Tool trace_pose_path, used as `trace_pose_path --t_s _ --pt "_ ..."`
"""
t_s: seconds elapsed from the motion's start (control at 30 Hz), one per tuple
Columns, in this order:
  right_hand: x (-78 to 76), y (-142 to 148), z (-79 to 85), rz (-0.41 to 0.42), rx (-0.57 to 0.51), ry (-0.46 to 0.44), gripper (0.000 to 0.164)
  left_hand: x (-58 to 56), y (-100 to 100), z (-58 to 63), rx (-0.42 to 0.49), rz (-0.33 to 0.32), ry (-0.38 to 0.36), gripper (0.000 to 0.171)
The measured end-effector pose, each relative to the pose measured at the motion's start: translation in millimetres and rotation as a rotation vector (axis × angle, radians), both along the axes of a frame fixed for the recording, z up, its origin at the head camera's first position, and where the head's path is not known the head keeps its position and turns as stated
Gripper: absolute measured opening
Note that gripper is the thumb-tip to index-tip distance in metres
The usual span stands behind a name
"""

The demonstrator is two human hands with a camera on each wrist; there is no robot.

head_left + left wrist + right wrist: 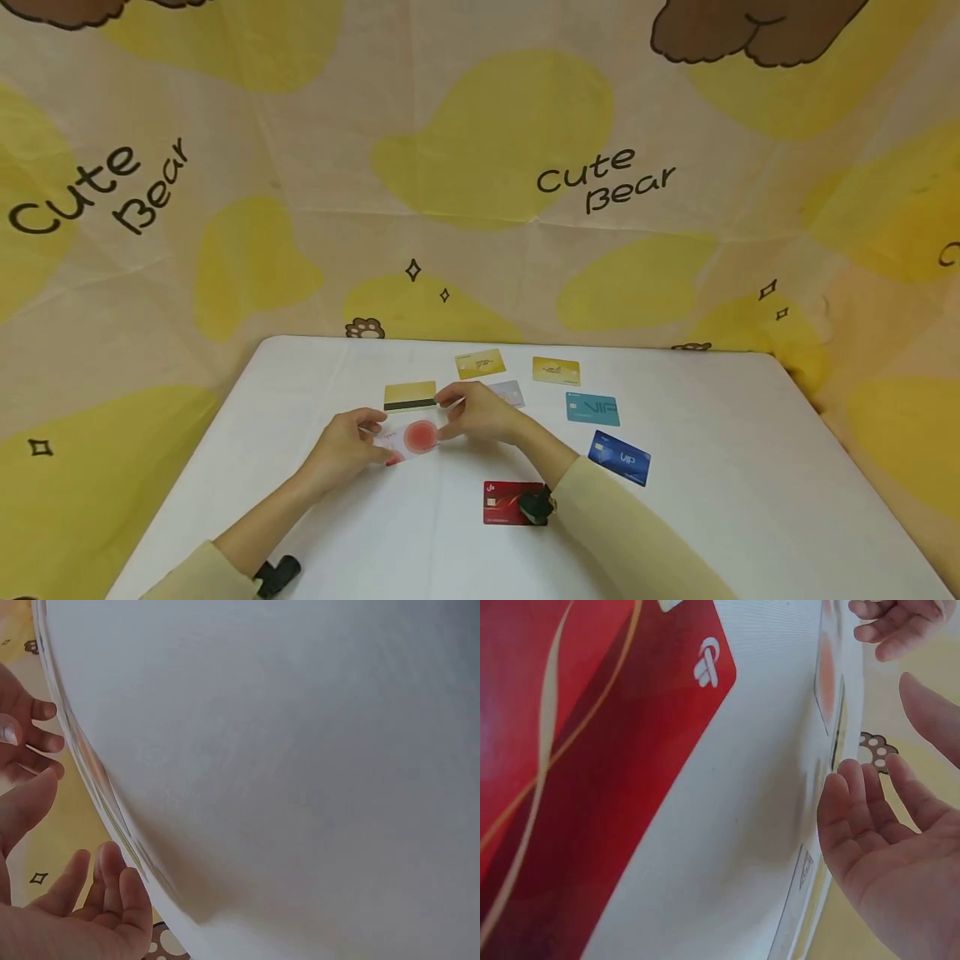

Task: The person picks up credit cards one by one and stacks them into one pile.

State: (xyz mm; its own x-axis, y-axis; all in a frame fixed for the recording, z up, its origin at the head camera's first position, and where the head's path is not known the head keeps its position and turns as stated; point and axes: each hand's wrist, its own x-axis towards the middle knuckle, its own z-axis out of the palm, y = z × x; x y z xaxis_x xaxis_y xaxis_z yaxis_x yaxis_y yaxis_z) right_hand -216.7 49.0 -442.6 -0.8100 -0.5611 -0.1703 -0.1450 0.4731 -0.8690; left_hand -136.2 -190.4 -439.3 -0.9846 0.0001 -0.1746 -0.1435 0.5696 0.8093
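Head view: pink-and-white card (410, 442) just left of the frame's centre, below the middle, between left grip (339, 452) and right grip (480, 412), over white desk (720, 508); cannot tell whether lifted or touching the surface. Left grip clamped on the card's left end, thumb by the lower corner, fingers curled above. Right grip with thumb at the card's right edge, fingertips up by the corner of striped gold card (409, 393); cannot tell whether closed on anything. Seems, judging from this, to be at the stage of positioning one card among the others; calls next for a light, even hold and care not to nudge the striped neighbour just above. Thin, stiff, round-cornered rectangles throughout, probably smooth plastic, awkward to lift when flat. Upper gold card (480, 363) and second gold card (557, 371) above centre, pale card (512, 393) partly behind the right grip, teal card (592, 408) and blue card (621, 457) right of centre, glossy red card (501, 502) at lower centre, partly hidden by black wrist device (534, 506). Behind, soft, creased cream fabric (480, 250) with rounded yellow patches.
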Motion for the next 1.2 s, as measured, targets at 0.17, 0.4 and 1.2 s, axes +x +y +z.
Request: trace_pose_path --t_s 0.17,0.4,1.2 --pt "-2.2 -5 -4.2 0.029 0.022 -0.001 0.052 0.7 0 -1.9 -0.035 -0.011 -0.005 0.065" --pt "-5.8 -8 -6.7 0.043 0.057 0.003 0.047 0.1 0 -2.7 -0.054 -0.021 -0.024 0.059" --pt "-7.8 -14 -9.5 0.077 0.174 0.076 0.045 -4.4 0 -7.3 -0.114 -0.038 -0.038 0.051"
